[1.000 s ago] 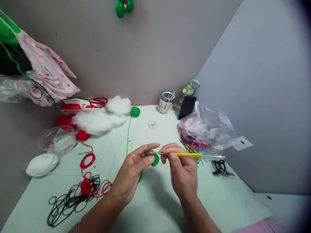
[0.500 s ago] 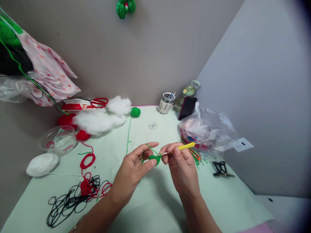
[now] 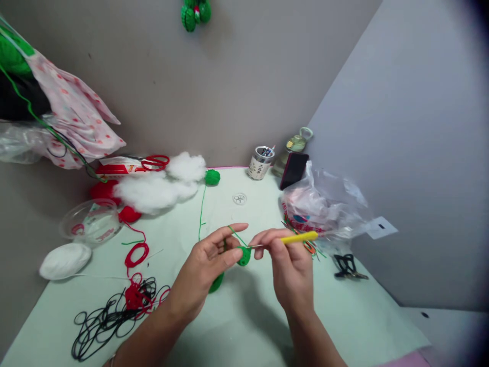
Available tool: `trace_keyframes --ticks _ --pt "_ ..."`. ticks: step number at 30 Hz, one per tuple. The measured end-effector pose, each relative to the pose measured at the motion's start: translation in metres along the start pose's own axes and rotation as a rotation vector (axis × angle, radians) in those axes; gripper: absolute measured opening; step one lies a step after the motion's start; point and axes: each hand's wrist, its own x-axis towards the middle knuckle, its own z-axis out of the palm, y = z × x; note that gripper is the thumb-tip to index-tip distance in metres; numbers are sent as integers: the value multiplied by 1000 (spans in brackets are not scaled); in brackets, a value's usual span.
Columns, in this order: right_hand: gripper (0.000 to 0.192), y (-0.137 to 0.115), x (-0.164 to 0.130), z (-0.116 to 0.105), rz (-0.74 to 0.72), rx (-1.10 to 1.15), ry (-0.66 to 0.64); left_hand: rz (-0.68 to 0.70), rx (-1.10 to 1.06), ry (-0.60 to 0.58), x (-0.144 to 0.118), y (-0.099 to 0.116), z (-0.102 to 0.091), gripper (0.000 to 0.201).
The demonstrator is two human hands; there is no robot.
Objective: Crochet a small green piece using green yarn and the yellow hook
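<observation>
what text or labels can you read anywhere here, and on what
None can be read for sure.
Plastic bag: red print, too blurred.
Tin can: dark label print, too small.
Red and white packet: lettering blurred.
Clear bowl: red marks, unreadable.

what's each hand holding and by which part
The right hand pinches the crochet hook by its yellow handle. The left hand pinches the small green crochet piece at its edge, green yarn over the forefinger.

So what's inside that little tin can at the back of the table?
A few thin stick-like items poke up from the tin can, one with a reddish tip. What they are is too small to tell, and the can's wall hides whatever lies lower inside.
</observation>
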Motion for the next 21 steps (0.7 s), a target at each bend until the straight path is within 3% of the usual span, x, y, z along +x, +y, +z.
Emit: trace_keyframes --ticks 5,8,12,21 --pt "27 5 12 2 454 445 58 -26 -110 -74 3 -2 0 40" --pt "31 9 14 6 596 538 99 -36 -114 -108 4 -5 1 49" --pt "31 13 12 9 602 571 138 -30 -110 -69 4 -7 4 67" --pt "30 13 12 10 558 580 106 61 19 -28 4 -11 8 59"
